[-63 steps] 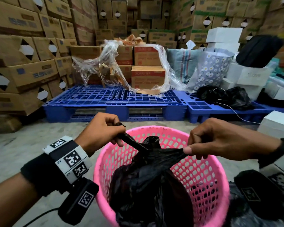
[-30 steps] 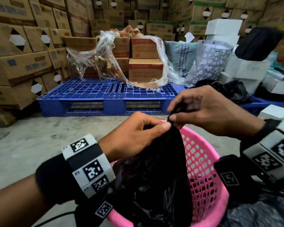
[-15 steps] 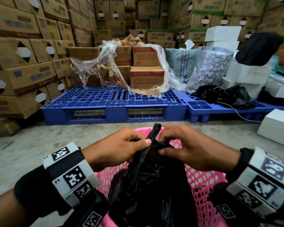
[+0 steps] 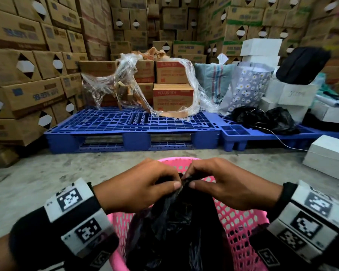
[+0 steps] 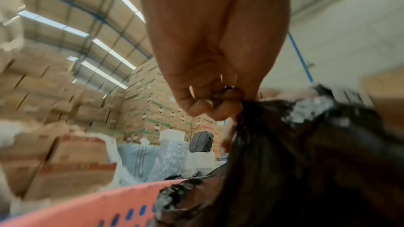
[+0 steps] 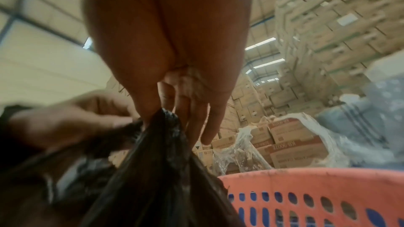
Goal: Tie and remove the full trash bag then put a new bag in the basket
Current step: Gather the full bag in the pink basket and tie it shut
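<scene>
Both pinching the gathered black neck of the bag (image 4: 176, 227) directly between them, left hand (image 4: 143, 189) and right hand (image 4: 226, 187) level, equally near, bag hanging straight down into the pink basket (image 4: 241, 218) below.

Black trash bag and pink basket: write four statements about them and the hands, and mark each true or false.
1. Both the left hand and the right hand pinch the gathered top of the black trash bag. True.
2. The bag lies on the floor beside the pink basket. False: it sits inside the basket.
3. A blue pallet stands beyond the basket. True.
4. The right hand is idle. False: it grips the bag's neck.
</scene>
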Motion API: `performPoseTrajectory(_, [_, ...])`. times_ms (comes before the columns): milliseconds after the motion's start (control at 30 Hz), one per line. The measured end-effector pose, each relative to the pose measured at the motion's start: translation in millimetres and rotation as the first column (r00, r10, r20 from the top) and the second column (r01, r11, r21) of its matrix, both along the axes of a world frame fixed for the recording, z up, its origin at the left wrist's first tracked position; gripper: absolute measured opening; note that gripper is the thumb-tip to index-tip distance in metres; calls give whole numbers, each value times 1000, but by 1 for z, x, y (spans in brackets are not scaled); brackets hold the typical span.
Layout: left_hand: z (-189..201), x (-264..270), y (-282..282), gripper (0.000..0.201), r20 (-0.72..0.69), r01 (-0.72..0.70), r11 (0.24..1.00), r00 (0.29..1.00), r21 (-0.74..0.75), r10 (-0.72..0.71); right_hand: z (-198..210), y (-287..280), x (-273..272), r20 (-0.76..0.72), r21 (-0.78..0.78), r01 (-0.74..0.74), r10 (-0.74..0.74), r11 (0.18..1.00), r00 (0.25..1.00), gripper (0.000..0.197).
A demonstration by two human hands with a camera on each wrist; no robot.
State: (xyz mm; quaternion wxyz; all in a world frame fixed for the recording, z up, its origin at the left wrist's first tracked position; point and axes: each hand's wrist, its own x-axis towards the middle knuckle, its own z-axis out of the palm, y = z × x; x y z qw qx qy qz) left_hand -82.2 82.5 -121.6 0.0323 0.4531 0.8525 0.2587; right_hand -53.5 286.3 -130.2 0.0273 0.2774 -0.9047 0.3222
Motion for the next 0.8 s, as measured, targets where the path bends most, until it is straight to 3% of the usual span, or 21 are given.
performPoseTrajectory(67, [1,-1,0,25,297,-37,994,955,102,5,-2,0,0,-93,65,27,-21,998,995,8])
performPoseTrajectory(133, [0,-1,0,26,466,-93,977,885,193,-8,1,1,2,-152,65,88,-77,994,985,6])
performPoseTrajectory(200, [-2,-2,0,26,512,-119,966,859,229,-15,6,2,7,-158,-7,114,-113,993,981,11])
performPoseTrajectory(333, [-4,-1,1,27,578,-161,944,815,288,-38,11,-6,18,9,-101,54,-53,993,999,28])
performPoseTrajectory(433, [-5,-2,3,22,576,-163,937,816,310,-49,5,-11,22,12,-60,47,-46,997,999,13])
performPoseTrajectory(533, [-4,-2,-1,23,433,-117,932,900,343,-46,10,-3,23,-16,-57,75,-76,996,997,7])
performPoseTrajectory(633, [-4,-3,-15,16,51,42,965,997,257,-57,14,18,24,-126,95,31,-19,995,992,10])
performPoseTrajectory(700, [-8,-6,-29,21,-184,160,986,972,53,-148,9,38,29,-193,226,-1,46,974,980,18])
performPoseTrajectory(800, [-17,-9,-51,24,-273,210,955,925,-210,-263,-4,65,43,-115,301,-40,78,953,990,39])
